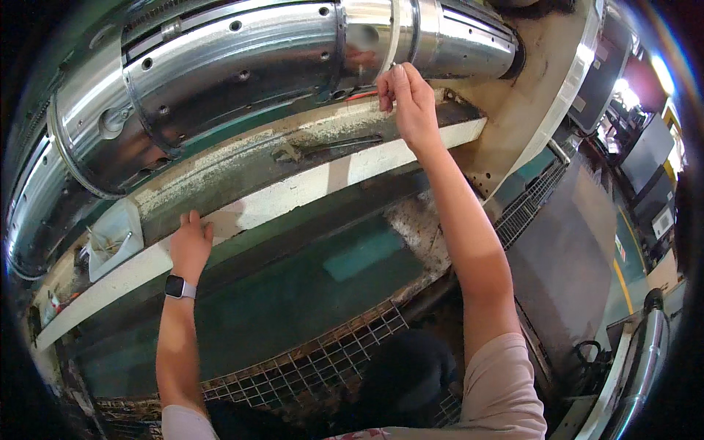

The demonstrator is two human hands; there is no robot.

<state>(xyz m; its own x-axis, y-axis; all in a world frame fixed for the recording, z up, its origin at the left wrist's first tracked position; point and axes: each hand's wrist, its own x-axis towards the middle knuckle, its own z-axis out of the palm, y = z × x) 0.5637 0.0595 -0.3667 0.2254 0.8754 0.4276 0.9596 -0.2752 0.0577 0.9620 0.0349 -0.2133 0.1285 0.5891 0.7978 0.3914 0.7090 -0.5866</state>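
Here, in the head view, a long shiny metal roller (282,55) curved across the top of the frame, with small holes dotted along it. The right hand (408,99) was raised at the upper middle, up against a narrow pale band (395,29) that circled the roller. Its fingers were curled in and the thumb was pressed to the forefinger; whether they had hold of the band or of something small could not be told.

The left hand (192,246), left of centre, was loosely bent with the thumb apart from the fingers, nothing visible in it, and lay at the edge of a white beam (293,192). A watch (176,286) sat on that wrist. Behind the beam, near the middle, a wrench (336,144) lay on a worn ledge (220,176). At the left, just beside the left hand, a clear plastic tub (132,218) held some thin sticks (110,246). Wire mesh (315,367) ran along the lower middle.
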